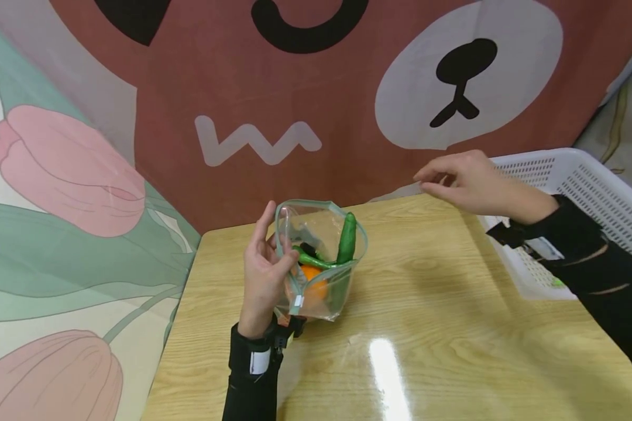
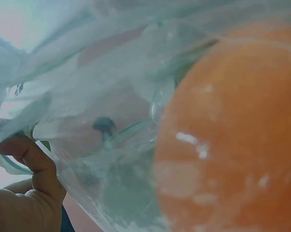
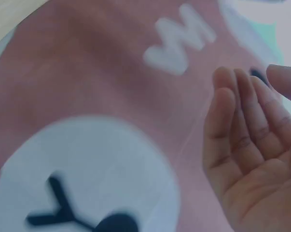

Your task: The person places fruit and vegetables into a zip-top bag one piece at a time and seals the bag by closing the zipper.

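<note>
A clear zip bag (image 1: 326, 304) with a pale green rim stands with its mouth open on the wooden table. My left hand (image 1: 263, 269) grips the bag's left edge between thumb and fingers. Inside the bag show an orange (image 1: 314, 282), a green cucumber-like vegetable (image 1: 347, 238), a thin green pepper (image 1: 316, 261) and something dark behind it. In the left wrist view the orange (image 2: 232, 135) fills the right side through the plastic. My right hand (image 1: 463, 180) is in the air near the basket, fingers loosely bent, holding nothing; its bare palm (image 3: 261, 179) shows in the right wrist view.
A white perforated basket (image 1: 584, 166) stands at the table's right, partly behind the right forearm, with a bit of green (image 1: 557, 283) inside. Behind the table (image 1: 426, 345) hangs a printed cloth (image 1: 347, 93) with a bear face and tulips.
</note>
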Motion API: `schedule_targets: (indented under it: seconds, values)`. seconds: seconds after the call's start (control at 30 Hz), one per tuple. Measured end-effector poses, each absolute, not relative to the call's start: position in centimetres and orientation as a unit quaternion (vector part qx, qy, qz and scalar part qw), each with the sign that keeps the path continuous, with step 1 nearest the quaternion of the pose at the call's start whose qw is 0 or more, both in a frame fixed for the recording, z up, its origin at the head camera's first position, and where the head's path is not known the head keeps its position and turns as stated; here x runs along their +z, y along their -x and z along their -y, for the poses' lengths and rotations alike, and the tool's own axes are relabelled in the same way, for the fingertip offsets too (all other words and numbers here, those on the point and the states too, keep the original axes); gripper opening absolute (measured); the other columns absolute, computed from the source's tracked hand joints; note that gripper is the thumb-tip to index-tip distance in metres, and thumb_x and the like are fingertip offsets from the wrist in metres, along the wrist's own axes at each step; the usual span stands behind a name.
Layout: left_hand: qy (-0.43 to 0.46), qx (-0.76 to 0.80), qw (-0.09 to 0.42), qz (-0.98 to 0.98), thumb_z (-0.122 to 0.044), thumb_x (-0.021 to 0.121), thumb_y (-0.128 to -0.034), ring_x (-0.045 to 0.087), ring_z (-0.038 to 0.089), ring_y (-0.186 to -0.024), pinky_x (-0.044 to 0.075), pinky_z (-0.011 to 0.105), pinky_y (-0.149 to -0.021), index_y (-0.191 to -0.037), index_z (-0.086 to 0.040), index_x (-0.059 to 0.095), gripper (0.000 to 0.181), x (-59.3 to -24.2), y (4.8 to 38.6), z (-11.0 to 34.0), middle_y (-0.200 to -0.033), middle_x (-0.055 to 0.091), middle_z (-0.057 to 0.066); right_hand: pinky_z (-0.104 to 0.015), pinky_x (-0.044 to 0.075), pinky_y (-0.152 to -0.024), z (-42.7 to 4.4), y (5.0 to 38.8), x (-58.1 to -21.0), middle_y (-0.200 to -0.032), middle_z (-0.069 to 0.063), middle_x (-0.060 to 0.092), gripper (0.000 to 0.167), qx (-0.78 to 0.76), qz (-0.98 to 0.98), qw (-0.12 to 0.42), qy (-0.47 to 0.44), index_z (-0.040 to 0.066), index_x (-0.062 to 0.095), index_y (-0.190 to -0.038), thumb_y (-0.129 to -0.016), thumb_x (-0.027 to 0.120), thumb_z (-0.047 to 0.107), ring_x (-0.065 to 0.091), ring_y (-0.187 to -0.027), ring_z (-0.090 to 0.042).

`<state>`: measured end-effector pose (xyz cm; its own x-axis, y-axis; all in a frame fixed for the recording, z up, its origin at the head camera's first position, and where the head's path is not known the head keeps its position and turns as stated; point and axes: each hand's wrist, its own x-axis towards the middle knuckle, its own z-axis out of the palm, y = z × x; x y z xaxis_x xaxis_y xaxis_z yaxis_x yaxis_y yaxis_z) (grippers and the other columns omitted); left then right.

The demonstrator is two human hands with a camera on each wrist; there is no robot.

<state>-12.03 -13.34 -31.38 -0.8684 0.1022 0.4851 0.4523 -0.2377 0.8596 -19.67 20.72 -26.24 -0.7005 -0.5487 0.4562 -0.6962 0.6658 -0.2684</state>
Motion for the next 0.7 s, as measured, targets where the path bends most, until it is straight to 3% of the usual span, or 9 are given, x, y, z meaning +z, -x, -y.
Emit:
schedule_targets:
  seconds: [0.2,0.4,0.7]
  values:
    - [0.225,-0.754,0.111,0.608,0.016,0.049,-0.0810,0.045,0.009,-0.076,0.043,0.015,-0.063,-0.150,-0.004,0.021,0.077,-31.4,12.0,13.5,-0.145,0.033,0.015,-0.033,0.048,-0.061,-27.7,20.0,-28.3,-0.088,-0.008,0.068,0.019,0.176,0.944,0.157,-0.230,0.003,0.069,-0.104,-0.086,0.067,0.008,0.061,-0.074,-0.021]
    - [0.222,-0.750,0.120,0.611,0.016,0.051,-0.0801,0.046,0.010,-0.079,0.042,0.016,-0.064,-0.149,-0.001,0.021,0.077,-31.2,11.8,14.1,-0.145,0.033,0.014,-0.044,0.048,-0.063,-32.7,20.5,-30.9,-0.089,-0.015,0.066,0.022,0.146,0.964,0.120,-0.187,-0.004,0.067,-0.104,-0.085,0.067,0.007,0.062,-0.080,-0.031]
    - [0.228,-0.746,0.125,0.613,0.017,0.050,-0.0797,0.045,0.010,-0.079,0.041,0.016,-0.062,-0.149,0.000,0.023,0.076,-31.1,11.9,14.1,-0.145,0.032,0.014,-0.058,0.043,-0.074,-38.9,22.0,-34.3,-0.099,-0.034,0.056,0.035,0.052,0.992,-0.021,-0.114,-0.013,0.061,-0.103,-0.076,0.071,0.007,0.051,-0.091,-0.046]
